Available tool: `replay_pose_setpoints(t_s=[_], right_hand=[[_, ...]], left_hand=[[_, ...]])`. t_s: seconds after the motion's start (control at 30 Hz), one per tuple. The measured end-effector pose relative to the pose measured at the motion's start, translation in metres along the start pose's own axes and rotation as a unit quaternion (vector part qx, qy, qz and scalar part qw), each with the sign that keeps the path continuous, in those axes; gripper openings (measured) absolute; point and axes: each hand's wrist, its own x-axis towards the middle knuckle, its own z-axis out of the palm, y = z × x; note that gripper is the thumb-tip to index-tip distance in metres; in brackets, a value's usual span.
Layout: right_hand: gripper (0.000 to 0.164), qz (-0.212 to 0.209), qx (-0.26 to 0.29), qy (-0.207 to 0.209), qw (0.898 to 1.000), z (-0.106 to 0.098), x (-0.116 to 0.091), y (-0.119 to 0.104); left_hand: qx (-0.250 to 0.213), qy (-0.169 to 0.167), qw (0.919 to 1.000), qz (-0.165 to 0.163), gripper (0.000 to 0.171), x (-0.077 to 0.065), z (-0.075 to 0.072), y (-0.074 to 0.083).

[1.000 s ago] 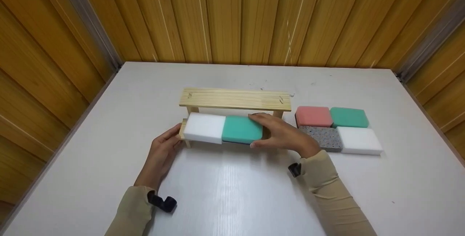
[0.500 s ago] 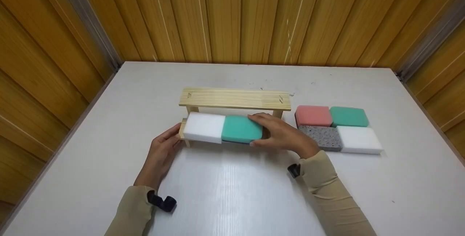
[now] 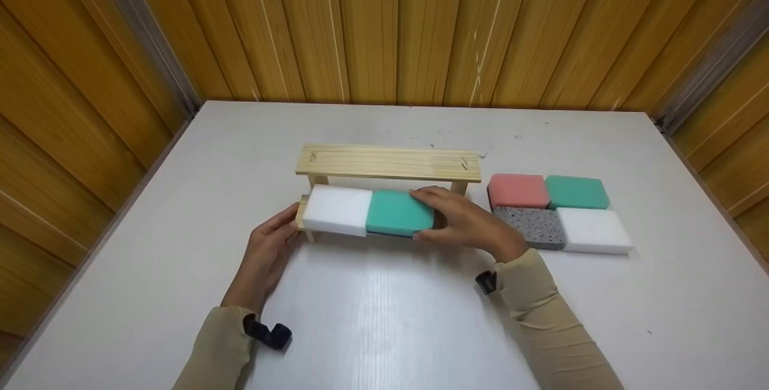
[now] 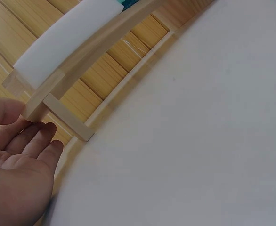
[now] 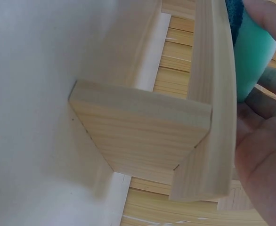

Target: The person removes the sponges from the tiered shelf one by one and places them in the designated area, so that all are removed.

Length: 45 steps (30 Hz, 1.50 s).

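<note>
A two-step wooden rack (image 3: 390, 163) stands on the table. On its lower step a white sponge (image 3: 337, 208) and a green sponge (image 3: 396, 213) with a dark underside lie side by side. My left hand (image 3: 268, 252) holds the left end of that step between thumb and fingers, beside the white sponge; the left wrist view shows the thumb (image 4: 6, 110) at the board's end. My right hand (image 3: 471, 225) grips the green sponge from its right side, fingers at the far edge and thumb at the near edge. In the right wrist view the palm (image 5: 265, 155) is beside the step's right end.
Right of the rack, a pink sponge (image 3: 518, 190), another green sponge (image 3: 577, 191), a grey speckled sponge (image 3: 531, 226) and another white sponge (image 3: 593, 231) form a two-by-two block on the white table (image 3: 384, 318). Wood-look panels (image 3: 396, 29) rise behind and at both sides.
</note>
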Motion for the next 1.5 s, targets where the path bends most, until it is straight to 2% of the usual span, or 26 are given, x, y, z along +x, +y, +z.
replay_pose_setpoints(t_s=[0.37, 0.8, 1.5], right_hand=[[0.074, -0.026, -0.007, 0.015, 1.0, -0.0006, -0.0015, 0.0005], [0.074, -0.036, -0.006, 0.016, 0.999, -0.002, -0.0012, 0.0003], [0.075, -0.033, -0.008, 0.014, 0.999, -0.0063, -0.0056, 0.0046]], left_hand=[[-0.005, -0.005, 1.0, -0.004, 0.048, 0.0008, -0.001, -0.0013], [0.006, 0.002, 1.0, -0.008, 0.047, 0.0006, -0.0005, 0.0008], [0.002, -0.005, 1.0, -0.003, 0.048, 0.0, -0.0014, 0.0001]])
